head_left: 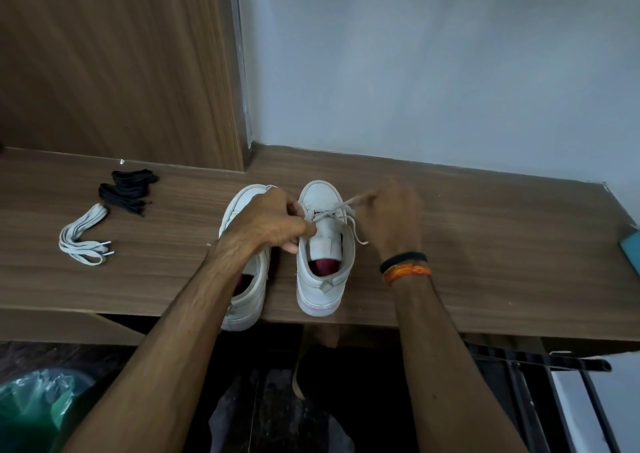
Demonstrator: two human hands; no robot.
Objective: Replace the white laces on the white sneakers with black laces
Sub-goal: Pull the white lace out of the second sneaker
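Two white sneakers stand side by side on the wooden shelf [485,244], toes pointing away from me. The right sneaker [323,279] carries a white lace [341,211] in its lowest eyelets near the toe. My left hand [270,224] reaches over the left sneaker [242,300] and pinches that lace at the right sneaker's left eyelets. My right hand [394,217] pinches the lace's other end and holds it taut to the right. A loose white lace [83,237] and a bundle of black laces [130,189] lie at the left of the shelf.
A wooden panel [121,71] rises behind the shelf's left part and a grey wall [433,71] behind the right. A teal object [632,251] pokes in at the right edge. Below the shelf are a green plastic bag [31,407] and a dark metal rack [540,376].
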